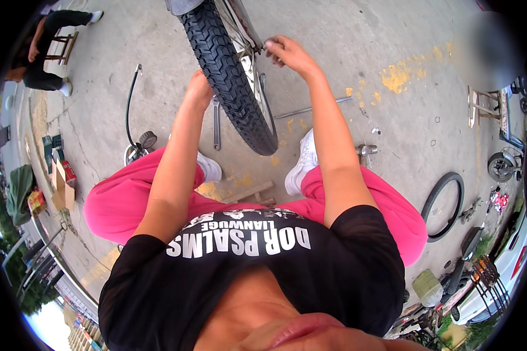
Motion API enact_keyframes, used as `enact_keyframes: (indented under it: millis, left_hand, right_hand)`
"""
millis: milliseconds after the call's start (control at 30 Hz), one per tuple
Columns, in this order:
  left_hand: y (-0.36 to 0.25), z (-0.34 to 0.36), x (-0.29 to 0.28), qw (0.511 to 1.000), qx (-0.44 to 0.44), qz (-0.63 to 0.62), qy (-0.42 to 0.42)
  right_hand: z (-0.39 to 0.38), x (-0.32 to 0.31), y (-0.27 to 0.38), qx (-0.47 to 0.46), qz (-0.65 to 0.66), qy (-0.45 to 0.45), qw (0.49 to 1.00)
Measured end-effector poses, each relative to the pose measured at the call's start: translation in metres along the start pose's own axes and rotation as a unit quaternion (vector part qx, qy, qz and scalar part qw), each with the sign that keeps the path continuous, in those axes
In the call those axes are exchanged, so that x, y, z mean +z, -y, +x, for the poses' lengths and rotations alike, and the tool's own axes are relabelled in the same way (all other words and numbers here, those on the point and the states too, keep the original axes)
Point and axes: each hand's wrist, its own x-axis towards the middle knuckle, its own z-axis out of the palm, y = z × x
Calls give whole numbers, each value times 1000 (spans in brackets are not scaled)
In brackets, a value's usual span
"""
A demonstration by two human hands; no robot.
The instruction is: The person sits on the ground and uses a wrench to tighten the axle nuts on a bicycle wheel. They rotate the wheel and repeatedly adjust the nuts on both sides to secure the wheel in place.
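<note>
A bicycle wheel with a black knobbly tyre [231, 76] stands upright in front of me, a grey fender [184, 6] over its top. My left hand [200, 90] is at the tyre's left side; its fingers are hidden behind the rubber. On the other side, my right hand [288, 54] has its fingers curled at the wheel's hub end [258, 49], thumb and forefinger close together. What they pinch is too small to make out. Below my left hand a wrench [216, 124] lies on the concrete.
A pump with a round gauge [148, 139] and black hose stands left. A metal rod [313, 108] and a metal tool [366, 150] lie to the right, with a loose tyre [444, 206] beyond. A person [44, 47] sits far left near cardboard boxes [62, 184].
</note>
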Motion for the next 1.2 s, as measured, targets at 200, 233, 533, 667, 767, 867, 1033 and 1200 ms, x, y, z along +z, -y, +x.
enact_keyframes:
  millis: [200,233,533,667,767,867,1033,1200]
  left_hand:
    - [2,0,-2,1000,-1,-10,-1]
    - [4,0,-2,1000,-1,-3,-10]
    - [4,4,-4,1000,-1,-13,9]
    - [4,9,-6,999,-21,-19,30]
    - [14,13,-11,1000,-18,-12,-4]
    - [22,23,-13,1000,-4,22,18]
    - [22,20,-12,1000,-8,8,7]
    - [14,12,-6,1000,-19,10,11]
  right_hand:
    - [10,-2,-25,92,124,27,988]
    - [8,3,-27,57,152,6,987]
    - [1,22,-18,12,219,-75,973]
    - [9,22,-35,41,210,-101,971]
    - [3,36,-21,26,330,-124,935]
    - [4,39,-32,-14,349,-126,929]
    - [6,44,-34,69,303,-154,938]
    - [2,56,-33,13,446,-130,885]
